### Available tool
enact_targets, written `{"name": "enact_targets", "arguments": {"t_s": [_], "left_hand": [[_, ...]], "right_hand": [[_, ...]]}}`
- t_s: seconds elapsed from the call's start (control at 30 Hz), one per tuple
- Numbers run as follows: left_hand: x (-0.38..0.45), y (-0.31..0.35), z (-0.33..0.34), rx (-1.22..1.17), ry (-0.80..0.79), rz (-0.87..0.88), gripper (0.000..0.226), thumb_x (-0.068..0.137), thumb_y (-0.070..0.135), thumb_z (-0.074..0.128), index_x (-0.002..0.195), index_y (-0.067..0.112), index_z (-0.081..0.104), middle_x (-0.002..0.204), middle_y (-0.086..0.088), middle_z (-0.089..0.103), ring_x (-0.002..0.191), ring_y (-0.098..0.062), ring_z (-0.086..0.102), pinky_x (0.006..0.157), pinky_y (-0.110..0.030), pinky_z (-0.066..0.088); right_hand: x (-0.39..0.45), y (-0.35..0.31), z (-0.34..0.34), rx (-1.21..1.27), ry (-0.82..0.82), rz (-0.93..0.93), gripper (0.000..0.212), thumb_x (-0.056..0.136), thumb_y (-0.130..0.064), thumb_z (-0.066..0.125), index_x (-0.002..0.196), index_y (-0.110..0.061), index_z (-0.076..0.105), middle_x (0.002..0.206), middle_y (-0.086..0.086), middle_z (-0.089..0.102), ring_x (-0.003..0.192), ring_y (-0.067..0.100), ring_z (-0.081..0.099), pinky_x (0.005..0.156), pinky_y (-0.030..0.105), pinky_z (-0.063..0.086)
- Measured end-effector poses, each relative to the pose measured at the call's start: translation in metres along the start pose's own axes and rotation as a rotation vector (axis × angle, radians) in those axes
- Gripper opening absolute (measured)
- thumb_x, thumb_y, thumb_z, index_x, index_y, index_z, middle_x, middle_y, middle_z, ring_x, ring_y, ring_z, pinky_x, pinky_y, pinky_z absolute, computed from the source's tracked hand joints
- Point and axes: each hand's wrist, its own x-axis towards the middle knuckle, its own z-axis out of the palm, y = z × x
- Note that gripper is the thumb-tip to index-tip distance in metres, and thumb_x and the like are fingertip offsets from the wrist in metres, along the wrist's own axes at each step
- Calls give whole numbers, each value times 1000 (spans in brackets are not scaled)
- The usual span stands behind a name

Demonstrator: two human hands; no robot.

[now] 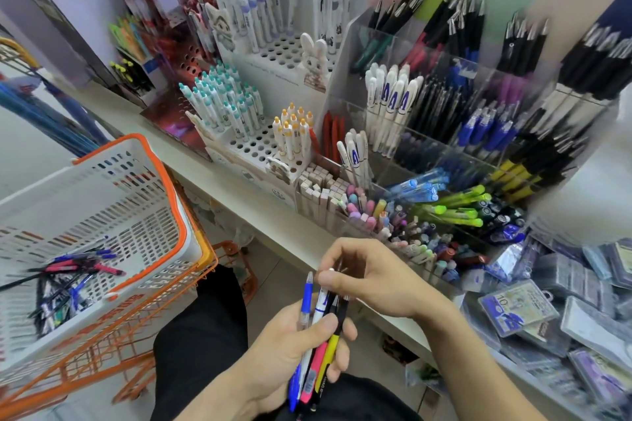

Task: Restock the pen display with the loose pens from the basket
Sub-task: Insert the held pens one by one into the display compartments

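Right side of the clear acrylic pen display (pixel 444 133) is pretty smeared with motion blur, so the black pens in its far compartments are just streaks, and its edge runs out of the shot. The packets piled below it are blurry too, can't read most labels.

Left hand (pixel 294 349) is curled around a bunch of pens (pixel 319 335), just below the display and in front of the shelf edge: a blue one, a white one with blue print, a couple of black ones, plus pink and yellow grips poking out at the bottom. Their lower ends are partly covered by the palm. Right hand (pixel 362 273) sits right above that bunch, fingers pinched together on the top of one of them; which pen exactly, can't tell, the fingertips cover it.

White basket with orange rim (pixel 160 188) is well off to the left of the display, with more loose pens (pixel 75 270) in a blurry heap at its bottom.
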Motion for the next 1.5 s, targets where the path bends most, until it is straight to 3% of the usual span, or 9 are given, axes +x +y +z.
{"name": "enact_targets", "arguments": {"t_s": [0.1,0.27,0.4,0.53,0.8,1.0,1.13,1.27,1.5], "left_hand": [[0,0,-2,136,-17,3,36,98,27,63,116,-4,55,80,-21,63,62,-26,57,67,-33,50],[0,-4,-2,99,38,-39,43,97,24,64,125,-6,51,91,-24,57,60,-27,54,60,-34,49],[-2,-5,-2,-20,127,-11,37,99,18,61,128,-2,52,91,-18,59,60,-25,54,55,-34,49],[-5,-3,2,2,161,7,36,97,17,60,126,-3,52,88,-21,59,59,-27,57,56,-35,51],[-8,0,-2,35,225,34,43,93,23,67,121,-6,52,89,-22,59,55,-27,57,54,-33,51],[-11,1,-2,6,239,54,38,89,22,70,113,-2,55,83,-20,60,53,-25,55,52,-31,51],[-10,4,-2,24,280,68,33,85,26,74,95,1,55,57,-16,47,43,-20,42,44,-27,41],[-8,6,-3,-6,290,79,37,89,34,75,88,4,55,55,-13,43,39,-18,36,41,-25,35],[-1,8,0,-234,234,53,20,98,16,52,103,1,64,90,-22,56,58,-25,50,50,-33,42]], "right_hand": [[4,2,-1,103,137,-45,13,93,-18,74,98,-8,67,86,9,71,77,20,66,73,35,56],[11,-26,-16,381,693,-149,23,84,-21,74,100,-8,64,82,8,73,71,19,68,62,29,56],[14,-54,-43,-11,1085,-624,15,92,-6,75,100,-5,62,85,4,68,71,18,68,64,23,56],[34,-57,-71,-503,1187,-808,15,93,-10,77,96,2,68,88,12,70,72,22,67,65,26,55],[79,-40,-76,-798,893,-361,18,87,-24,81,88,-7,75,81,4,76,71,20,69,71,44,60],[80,-47,-70,-977,790,-184,22,98,-20,66,113,-7,77,104,15,74,93,34,70,89,46,56],[56,-55,-45,-798,750,-420,14,97,-16,67,106,-10,76,96,2,69,81,13,63,77,31,56],[21,-48,-10,-448,396,-227,19,94,-32,69,107,-20,76,92,-13,71,81,4,65,72,17,52],[-5,8,18,-99,181,19,17,88,-33,81,101,-26,73,91,0,73,81,18,71,80,42,59]]}}
